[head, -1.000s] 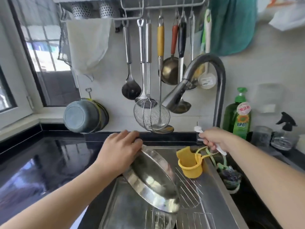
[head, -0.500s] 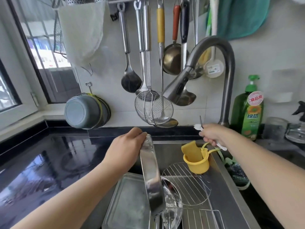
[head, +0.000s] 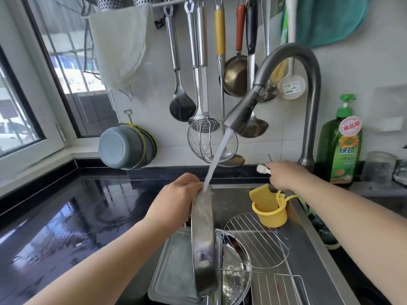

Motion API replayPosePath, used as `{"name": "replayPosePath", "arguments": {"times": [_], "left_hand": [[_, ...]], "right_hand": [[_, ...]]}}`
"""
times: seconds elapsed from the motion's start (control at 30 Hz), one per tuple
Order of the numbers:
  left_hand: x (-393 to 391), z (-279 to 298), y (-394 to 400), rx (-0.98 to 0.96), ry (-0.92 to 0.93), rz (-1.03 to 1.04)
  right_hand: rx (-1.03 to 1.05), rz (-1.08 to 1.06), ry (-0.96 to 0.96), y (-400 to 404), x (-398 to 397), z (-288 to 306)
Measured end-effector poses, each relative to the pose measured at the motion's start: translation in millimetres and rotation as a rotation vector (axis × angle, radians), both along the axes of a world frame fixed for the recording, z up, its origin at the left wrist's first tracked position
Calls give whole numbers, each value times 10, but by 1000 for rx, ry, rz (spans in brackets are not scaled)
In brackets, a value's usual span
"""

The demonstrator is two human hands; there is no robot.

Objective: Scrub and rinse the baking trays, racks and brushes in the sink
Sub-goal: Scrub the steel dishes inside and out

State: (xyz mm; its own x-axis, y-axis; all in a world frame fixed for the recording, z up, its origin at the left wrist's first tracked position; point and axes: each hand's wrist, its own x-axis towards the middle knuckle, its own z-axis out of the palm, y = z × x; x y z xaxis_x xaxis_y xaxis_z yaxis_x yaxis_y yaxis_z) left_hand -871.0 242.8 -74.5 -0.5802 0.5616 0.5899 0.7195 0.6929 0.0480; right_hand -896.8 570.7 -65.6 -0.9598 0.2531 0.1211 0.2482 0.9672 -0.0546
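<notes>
My left hand (head: pixel 176 199) grips the top rim of a round steel baking tray (head: pixel 203 245), held on edge over the sink. Water streams from the faucet (head: pixel 244 111) onto the tray's upper rim. My right hand (head: pixel 284 175) is at the back of the sink by the faucet's base, with its fingers curled around a white-handled brush (head: pixel 262 168). In the sink lie a rectangular tray (head: pixel 174 267), a round wire rack (head: pixel 255 238) and a rectangular wire rack (head: pixel 277 287). Another round pan (head: pixel 235 276) lies under the racks.
A yellow cup holding a sponge (head: pixel 268 208) hangs on the sink's right wall. A green dish soap bottle (head: pixel 343 148) stands at the right. Utensils (head: pixel 207 80) hang over the sink. A wet black counter (head: pixel 66 223) spreads left, with grey bowls (head: pixel 125 147) hung behind.
Water has started running from the faucet onto the tray. My left hand turned the round tray from tilted flat to standing on edge. My right hand stayed by the faucet base.
</notes>
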Motion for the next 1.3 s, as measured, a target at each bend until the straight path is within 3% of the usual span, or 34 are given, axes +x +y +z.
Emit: {"name": "replayPosePath", "arguments": {"times": [0.13,0.2,0.37,0.43,0.6,0.7,0.8,0.9,0.97,1.07,1.17,1.3], "left_hand": [[-22,-3,-119,152,-126,22],[-27,-29,-176,141,-140,40],[62,-19,-219,101,-305,159],[61,-11,-210,241,-404,212],[197,70,-203,773,-860,9],[390,95,-224,1006,-1062,-119],[538,64,-158,1044,-989,-60],[609,-6,-69,1059,-892,-55],[647,-52,-19,1155,-902,-41],[698,-127,58,1295,-900,0],[776,-195,166,1358,-986,-115],[909,-297,231,1402,-1139,-306]], "right_hand": [[193,-5,-68,93,-60,-35],[243,-29,-83,126,-62,-8],[230,-107,-38,216,-117,164],[218,-43,-55,208,-25,173],[-124,138,-127,21,543,48],[-365,241,-70,-250,955,13],[-552,371,87,-668,1373,110],[-589,404,203,-1025,1609,131],[-534,417,270,-1159,1723,106],[-279,453,278,-1358,1866,156],[-141,458,219,-1593,1866,161],[16,313,165,-1631,1579,281]]}}
